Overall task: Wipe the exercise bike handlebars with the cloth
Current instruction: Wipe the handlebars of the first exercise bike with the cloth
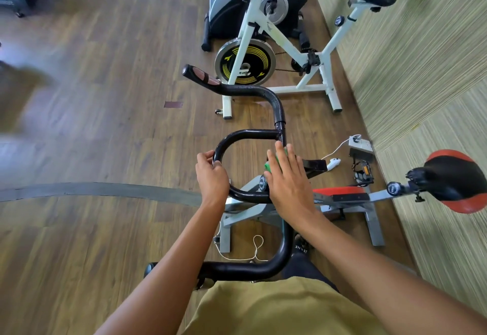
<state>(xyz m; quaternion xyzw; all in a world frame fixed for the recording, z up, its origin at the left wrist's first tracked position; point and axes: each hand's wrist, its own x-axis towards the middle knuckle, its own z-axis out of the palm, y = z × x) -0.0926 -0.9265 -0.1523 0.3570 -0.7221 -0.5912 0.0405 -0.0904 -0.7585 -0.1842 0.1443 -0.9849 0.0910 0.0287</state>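
Wood-plank floor [105, 123] fills the view, with a striped wall [421, 71] running from 1 to 4 o'clock. The only writing that can be read is white lettering on a dark sock [300, 249] at 5 o'clock, which looks like "JEANE". The round label on a black knob [263, 183] under the bars is too small to read.

The handlebars [279, 113] sit at the centre. They are glossy black tube bent in wide curves, with a closed loop in the middle, one padded grip reaching toward 11 o'clock and another end toward 7 o'clock.

The left hand [212, 176] is curled round the 9 o'clock side of the loop. The right hand [288, 184] lies flat with its fingers straight, pressing the cloth [267, 167] against the bar at the 3 o'clock side of the loop. The cloth is green and only its edges show past the fingers.

A white exercise bike [247, 31] stands at 12 o'clock, and a red and black saddle [453, 179] is at 3 o'clock.
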